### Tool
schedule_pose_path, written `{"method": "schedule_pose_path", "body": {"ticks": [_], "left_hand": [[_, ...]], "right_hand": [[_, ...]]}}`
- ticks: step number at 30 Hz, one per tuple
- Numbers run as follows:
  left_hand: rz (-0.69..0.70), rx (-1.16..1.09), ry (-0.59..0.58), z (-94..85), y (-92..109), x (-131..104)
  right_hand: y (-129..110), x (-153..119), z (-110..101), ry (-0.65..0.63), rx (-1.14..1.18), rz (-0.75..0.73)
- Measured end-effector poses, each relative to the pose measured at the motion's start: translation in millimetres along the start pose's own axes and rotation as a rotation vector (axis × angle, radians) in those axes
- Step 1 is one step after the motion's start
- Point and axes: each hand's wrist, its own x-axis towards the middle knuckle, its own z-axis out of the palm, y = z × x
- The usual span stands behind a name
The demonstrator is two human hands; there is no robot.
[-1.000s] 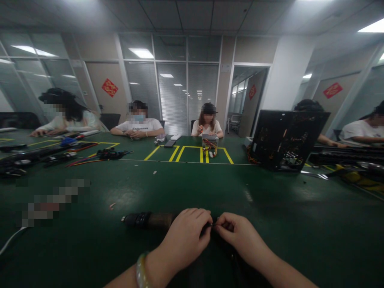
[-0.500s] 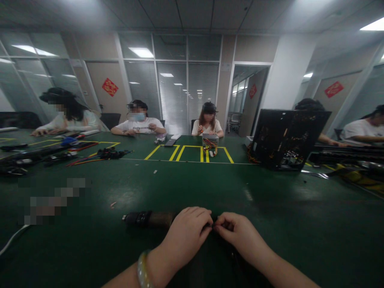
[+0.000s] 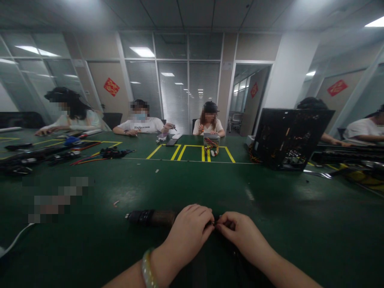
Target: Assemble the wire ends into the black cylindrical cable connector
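A power screwdriver [image 3: 162,218] with a dark, tapered front and a brownish body lies on the green table, its tip pointing left. Its rear end disappears behind my left hand [image 3: 192,224], which wears a bangle on the wrist. My left thumb and fingers are closed in a pinch at their tips. Facing them, almost touching, my right hand [image 3: 237,228] pinches as well, thumb against forefinger. Something small and dark shows between the two sets of fingertips, too small to name. Below my right hand a dark shape is too dim to make out.
A black computer case [image 3: 294,140] stands at the right. Bundles of cables [image 3: 111,153] lie at the far left. Across the table, a grey box with coloured wires [image 3: 211,141] sits before a co-worker. Yellow tape [image 3: 192,146] marks the far side. A white cord [image 3: 16,238] runs at left.
Both hands keep pinching at almost the same spot, with small finger shifts. The view has drifted slightly. Across the table, a masked co-worker's hand has moved outward, holding something thin.
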Motion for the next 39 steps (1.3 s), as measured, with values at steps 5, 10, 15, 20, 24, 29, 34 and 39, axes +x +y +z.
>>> {"method": "schedule_pose_path", "body": {"ticks": [5, 10, 15, 20, 24, 29, 34, 39], "left_hand": [[0.039, -0.033, 0.009, 1.0, -0.3, -0.9], [0.014, -0.003, 0.026, 0.8, 0.8, -1.0], [0.021, -0.01, 0.041, 0.7, 0.5, -1.2], [0.032, -0.056, 0.032, 1.5, 1.0, -1.5], [-0.018, -0.052, 0.036, 1.5, 0.2, -1.6], [-0.011, -0.065, 0.021, 0.8, 0.2, -2.0], [-0.015, -0.069, 0.024, 1.5, 1.0, -2.2], [-0.049, -0.07, 0.047, 3.9, 0.6, -2.7]], "right_hand": [[0.5, 0.3, 0.2, 0.013, -0.016, 0.001], [3.8, 0.8, 1.4, 0.013, -0.008, 0.001], [3.4, 0.7, 0.8, -0.002, 0.009, 0.012], [5.7, 2.1, 2.4, 0.01, -0.018, -0.003], [6.1, 2.0, 2.6, 0.01, 0.009, 0.003], [1.3, 0.2, 0.7, -0.002, 0.037, 0.004], [2.6, 1.6, 1.7, -0.014, 0.05, -0.003], [4.5, 2.2, 1.8, -0.021, 0.046, -0.012]]}}
